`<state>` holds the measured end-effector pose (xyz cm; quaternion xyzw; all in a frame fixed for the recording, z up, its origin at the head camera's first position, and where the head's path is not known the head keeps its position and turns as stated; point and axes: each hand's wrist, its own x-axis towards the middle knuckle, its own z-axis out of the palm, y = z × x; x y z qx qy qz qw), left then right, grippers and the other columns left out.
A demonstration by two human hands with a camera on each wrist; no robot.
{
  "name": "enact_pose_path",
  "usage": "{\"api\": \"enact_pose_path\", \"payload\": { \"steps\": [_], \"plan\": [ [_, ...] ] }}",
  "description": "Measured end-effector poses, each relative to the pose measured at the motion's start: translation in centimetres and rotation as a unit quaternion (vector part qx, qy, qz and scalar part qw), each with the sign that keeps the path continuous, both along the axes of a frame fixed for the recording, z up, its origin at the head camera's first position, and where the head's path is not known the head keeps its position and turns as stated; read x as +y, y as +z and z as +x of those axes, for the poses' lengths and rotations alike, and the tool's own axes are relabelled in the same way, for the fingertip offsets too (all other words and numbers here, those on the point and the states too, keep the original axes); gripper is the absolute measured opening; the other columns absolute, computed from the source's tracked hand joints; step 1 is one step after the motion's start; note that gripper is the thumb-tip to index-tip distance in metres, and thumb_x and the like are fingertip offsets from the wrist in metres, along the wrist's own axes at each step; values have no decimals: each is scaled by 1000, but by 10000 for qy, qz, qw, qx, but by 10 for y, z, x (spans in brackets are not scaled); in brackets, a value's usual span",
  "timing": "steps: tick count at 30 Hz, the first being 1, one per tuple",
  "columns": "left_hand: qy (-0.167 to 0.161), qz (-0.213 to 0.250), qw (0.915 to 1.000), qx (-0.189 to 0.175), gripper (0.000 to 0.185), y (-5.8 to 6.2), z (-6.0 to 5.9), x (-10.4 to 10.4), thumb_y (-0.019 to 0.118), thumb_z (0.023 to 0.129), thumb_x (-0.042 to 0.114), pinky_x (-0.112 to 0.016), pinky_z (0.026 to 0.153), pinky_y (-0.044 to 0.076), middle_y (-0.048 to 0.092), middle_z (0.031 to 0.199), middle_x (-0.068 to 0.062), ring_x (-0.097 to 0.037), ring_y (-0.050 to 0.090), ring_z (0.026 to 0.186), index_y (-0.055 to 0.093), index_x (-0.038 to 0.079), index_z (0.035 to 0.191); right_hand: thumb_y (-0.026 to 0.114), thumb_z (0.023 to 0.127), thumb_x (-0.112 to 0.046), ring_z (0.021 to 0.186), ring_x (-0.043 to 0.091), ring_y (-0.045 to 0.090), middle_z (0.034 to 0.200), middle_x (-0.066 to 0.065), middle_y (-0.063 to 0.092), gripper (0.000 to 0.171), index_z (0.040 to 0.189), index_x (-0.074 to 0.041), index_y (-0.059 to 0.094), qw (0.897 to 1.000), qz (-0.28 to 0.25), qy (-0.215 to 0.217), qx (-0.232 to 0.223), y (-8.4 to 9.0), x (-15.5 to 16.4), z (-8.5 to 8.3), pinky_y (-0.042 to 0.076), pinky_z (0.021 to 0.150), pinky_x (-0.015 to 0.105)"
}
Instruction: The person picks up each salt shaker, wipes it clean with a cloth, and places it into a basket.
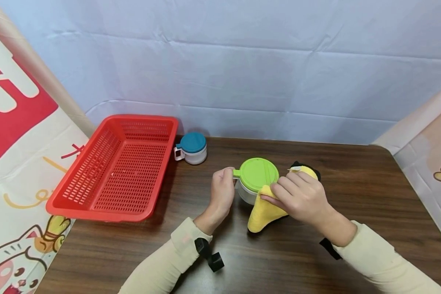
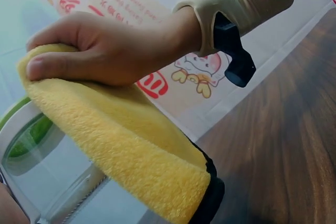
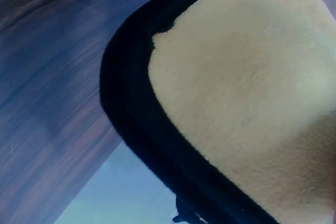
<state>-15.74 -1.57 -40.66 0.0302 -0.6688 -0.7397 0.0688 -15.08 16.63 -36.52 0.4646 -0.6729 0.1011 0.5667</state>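
your right fingers [image 1: 283,192] pinch the yellow cloth [image 1: 264,212] against the green lid [image 1: 256,173] of the jar [image 1: 247,195] mid-tabletop [image 1: 353,196]; left fingers [image 1: 226,175] curl round the lid tab. risk: jar could tip or skid if you press sideways, loose cloth may snag. both wrists low, forearms angled inward.

My yellow cloth [image 1: 265,212] felt fluffy, its black trim smoother. The jar's green lid [image 1: 259,174] was smooth matt plastic, the red basket [image 1: 114,169] perforated plastic, the table [image 1: 371,196] dark grained wood.
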Motion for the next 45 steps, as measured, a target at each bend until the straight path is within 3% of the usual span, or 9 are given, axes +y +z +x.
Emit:
{"api": "enact_pose_path", "payload": {
  "steps": [17, 27, 45],
  "plan": [
    [-1, 30, 10000, -54, 35, 1, 0, -1, 39, 94, 8, -24, 59, 26, 34, 57, 4, -12, 33, 60, 42, 12, 59, 57, 104, -33, 46, 21, 38, 59, 4, 47, 49, 66, -2, 53, 9999, -122, 63, -40, -8, 17, -9, 48, 49, 38],
    [71, 85, 9999, -30, 34, -1, -1, -1, 41, 92, 5, -24, 59, 27, 35, 57, 5, -11, 34, 61, 43, 11, 59, 55, 105, -32, 48, 21, 39, 60, 5, 49, 50, 67, -1, 54, 9999, -28, 150, -5, -10, 22, -14, 39, 43, 34],
    [194, 272, 9994, -134, 33, 1, -1, 0, 41, 93, 6, -24, 61, 28, 36, 58, 4, -11, 36, 63, 47, 10, 60, 53, 106, -31, 52, 26, 50, 64, 8, 54, 47, 74, 3, 59, 9991, 25, 37, -411, -12, 31, -21, 49, 50, 41]
  ]
}}
